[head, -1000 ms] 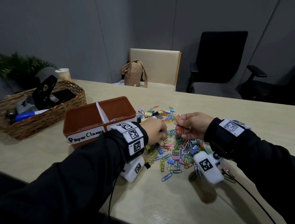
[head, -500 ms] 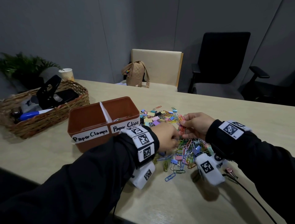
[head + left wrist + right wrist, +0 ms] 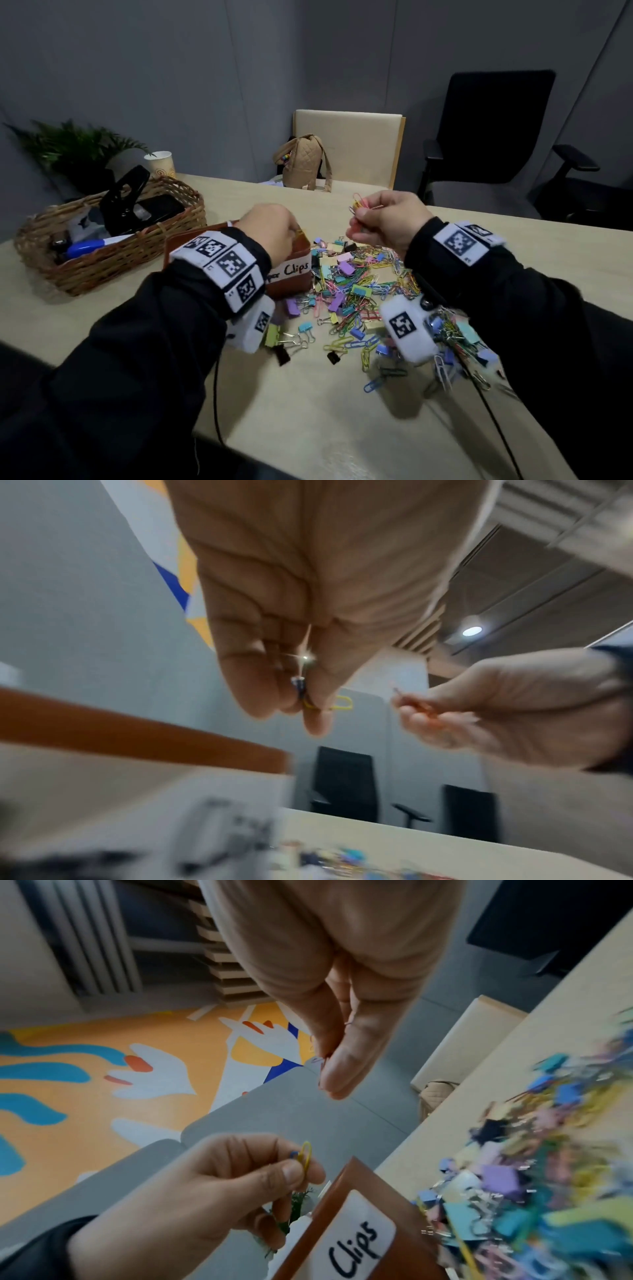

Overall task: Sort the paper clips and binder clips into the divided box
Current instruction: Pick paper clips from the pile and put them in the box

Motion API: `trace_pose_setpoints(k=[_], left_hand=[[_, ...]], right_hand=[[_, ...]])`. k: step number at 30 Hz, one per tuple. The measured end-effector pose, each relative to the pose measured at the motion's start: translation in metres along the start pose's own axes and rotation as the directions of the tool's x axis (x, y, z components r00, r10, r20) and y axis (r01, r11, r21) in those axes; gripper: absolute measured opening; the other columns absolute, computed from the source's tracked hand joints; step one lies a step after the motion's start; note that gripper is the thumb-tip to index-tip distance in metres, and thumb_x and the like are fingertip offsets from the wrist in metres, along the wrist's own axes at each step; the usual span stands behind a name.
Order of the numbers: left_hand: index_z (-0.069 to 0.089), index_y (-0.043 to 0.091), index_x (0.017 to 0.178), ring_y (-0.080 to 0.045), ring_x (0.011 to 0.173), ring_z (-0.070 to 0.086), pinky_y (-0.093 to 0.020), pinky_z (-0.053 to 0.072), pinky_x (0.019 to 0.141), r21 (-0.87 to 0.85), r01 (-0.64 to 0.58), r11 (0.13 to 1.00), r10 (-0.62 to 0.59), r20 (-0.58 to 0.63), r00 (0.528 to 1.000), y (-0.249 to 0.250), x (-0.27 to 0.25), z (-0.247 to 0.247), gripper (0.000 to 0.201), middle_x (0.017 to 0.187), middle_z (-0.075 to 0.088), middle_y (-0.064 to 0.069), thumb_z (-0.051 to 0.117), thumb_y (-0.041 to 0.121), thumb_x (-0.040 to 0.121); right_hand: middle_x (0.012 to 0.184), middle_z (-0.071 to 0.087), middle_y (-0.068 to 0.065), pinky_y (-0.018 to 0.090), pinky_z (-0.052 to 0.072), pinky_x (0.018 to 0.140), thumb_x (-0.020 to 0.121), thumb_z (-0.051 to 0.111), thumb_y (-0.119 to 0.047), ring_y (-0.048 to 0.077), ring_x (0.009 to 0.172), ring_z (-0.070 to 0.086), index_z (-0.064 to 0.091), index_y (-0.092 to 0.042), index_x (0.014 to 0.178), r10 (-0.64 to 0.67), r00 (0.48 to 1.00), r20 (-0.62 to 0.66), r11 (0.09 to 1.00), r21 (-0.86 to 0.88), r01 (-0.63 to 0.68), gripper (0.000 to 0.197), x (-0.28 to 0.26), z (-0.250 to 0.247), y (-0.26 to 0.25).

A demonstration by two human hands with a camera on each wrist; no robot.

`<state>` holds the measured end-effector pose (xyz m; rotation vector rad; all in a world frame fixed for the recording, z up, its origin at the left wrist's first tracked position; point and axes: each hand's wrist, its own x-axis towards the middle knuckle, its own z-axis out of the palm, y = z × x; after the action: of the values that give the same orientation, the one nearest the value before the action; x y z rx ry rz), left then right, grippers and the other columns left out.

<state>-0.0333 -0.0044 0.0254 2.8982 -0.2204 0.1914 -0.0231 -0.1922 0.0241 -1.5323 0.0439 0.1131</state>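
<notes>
Paper clips and binder clips (image 3: 356, 287), a colourful heap mid-frame on the tabletop (image 3: 308, 394), look mostly unsorted. Left hand (image 3: 270, 233) fingers pinch a yellow wire clip (image 3: 306, 1156) over the brown divided box (image 3: 291, 274); right hand (image 3: 387, 219) fingers clasp a small clip bunch (image 3: 358, 205).

We read one handwritten white label (image 3: 290, 270) on the front wall of the brown divided box (image 3: 291, 287): "Clips", with the letters "per" just before it, the rest hidden behind a sleeve. In the right wrist view only "Clips" shows.
</notes>
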Motion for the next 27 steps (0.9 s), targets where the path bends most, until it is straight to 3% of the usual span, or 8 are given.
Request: trace_pose_setpoints(k=[5, 8, 11, 15, 19, 21, 24, 27], left_hand=[[0.071, 0.017, 0.107, -0.025, 0.109, 0.059, -0.032, 0.047, 0.095, 0.041, 0.091, 0.995, -0.089, -0.034, 0.995, -0.030, -0.007, 0.005, 0.023, 0.116, 0.066, -0.006, 0.054, 0.018, 0.092], [0.070, 0.018, 0.110, -0.026, 0.112, 0.057, -0.031, 0.045, 0.097, 0.037, 0.089, 0.995, -0.088, -0.029, 0.996, -0.035, -0.011, 0.007, 0.024, 0.119, 0.065, -0.006, 0.054, 0.019, 0.093], [0.069, 0.019, 0.111, -0.027, 0.113, 0.056, -0.031, 0.044, 0.096, 0.038, 0.079, 0.996, -0.077, -0.056, 0.995, -0.038, -0.016, 0.008, 0.023, 0.119, 0.063, -0.007, 0.056, 0.021, 0.092], [0.065, 0.021, 0.088, -0.024, 0.099, 0.058, -0.029, 0.043, 0.080, 0.070, 0.070, 0.995, -0.064, -0.090, 0.994, -0.036, -0.023, 0.001, 0.008, 0.097, 0.061, -0.003, 0.061, 0.028, 0.088], [0.055, 0.025, 0.068, -0.019, 0.087, 0.058, -0.028, 0.043, 0.073, 0.037, 0.062, 0.997, -0.062, 0.009, 0.998, -0.021, -0.028, 0.001, 0.024, 0.080, 0.058, 0.004, 0.065, 0.041, 0.084], [0.059, 0.024, 0.069, -0.016, 0.087, 0.058, -0.032, 0.044, 0.081, 0.008, 0.014, 1.000, -0.014, 0.061, 0.998, -0.007, -0.029, 0.008, 0.024, 0.080, 0.059, 0.005, 0.068, 0.042, 0.082], [0.069, 0.021, 0.076, -0.014, 0.085, 0.063, -0.030, 0.049, 0.077, -0.071, -0.071, 0.995, 0.080, 0.138, 0.987, 0.011, -0.028, 0.023, 0.013, 0.081, 0.066, 0.005, 0.072, 0.033, 0.080], [0.074, 0.019, 0.094, -0.016, 0.094, 0.064, -0.030, 0.052, 0.084, -0.064, -0.147, 0.987, 0.157, 0.209, 0.965, 0.025, -0.023, 0.039, 0.012, 0.097, 0.071, 0.001, 0.066, 0.020, 0.085]], right_hand=[[0.073, 0.060, 0.014, 0.024, 0.055, 0.046, 0.090, 0.057, 0.005, 0.025, 0.062, 0.063, 0.054, -0.007, 0.076, -0.095, 0.991, 0.091, 0.989, -0.108, 0.104, 0.018, 0.010, 0.051, 0.008], [0.071, 0.064, 0.013, 0.035, 0.057, 0.058, 0.087, 0.061, 0.004, 0.027, 0.067, 0.064, 0.055, -0.013, 0.071, -0.158, 0.981, 0.115, 0.960, -0.214, 0.180, 0.024, 0.018, 0.074, 0.017], [0.075, 0.065, 0.014, 0.035, 0.057, 0.061, 0.086, 0.064, 0.000, 0.024, 0.070, 0.064, 0.057, -0.017, 0.071, -0.185, 0.978, 0.093, 0.939, -0.279, 0.204, 0.024, 0.023, 0.085, 0.025], [0.085, 0.068, 0.016, 0.028, 0.055, 0.057, 0.083, 0.069, -0.001, 0.020, 0.068, 0.065, 0.062, -0.019, 0.075, -0.191, 0.977, 0.098, 0.927, -0.310, 0.212, 0.020, 0.026, 0.085, 0.030], [0.081, 0.066, 0.012, 0.033, 0.058, 0.063, 0.084, 0.065, 0.001, 0.020, 0.073, 0.064, 0.067, -0.014, 0.084, -0.192, 0.977, 0.092, 0.926, -0.312, 0.211, 0.015, 0.023, 0.072, 0.025], [0.077, 0.065, 0.012, 0.032, 0.056, 0.056, 0.086, 0.063, 0.003, 0.022, 0.066, 0.064, 0.066, -0.009, 0.087, -0.198, 0.976, 0.095, 0.922, -0.319, 0.219, 0.012, 0.017, 0.058, 0.022], [0.075, 0.066, 0.015, 0.031, 0.052, 0.052, 0.086, 0.064, 0.002, 0.024, 0.058, 0.062, 0.065, -0.008, 0.082, -0.168, 0.980, 0.105, 0.878, -0.437, 0.197, 0.011, 0.010, 0.029, 0.027], [0.074, 0.069, 0.012, 0.031, 0.056, 0.054, 0.083, 0.068, -0.001, 0.022, 0.057, 0.064, 0.068, -0.008, 0.078, -0.054, 0.991, 0.119, 0.736, -0.666, 0.120, 0.009, 0.004, -0.001, 0.038]])
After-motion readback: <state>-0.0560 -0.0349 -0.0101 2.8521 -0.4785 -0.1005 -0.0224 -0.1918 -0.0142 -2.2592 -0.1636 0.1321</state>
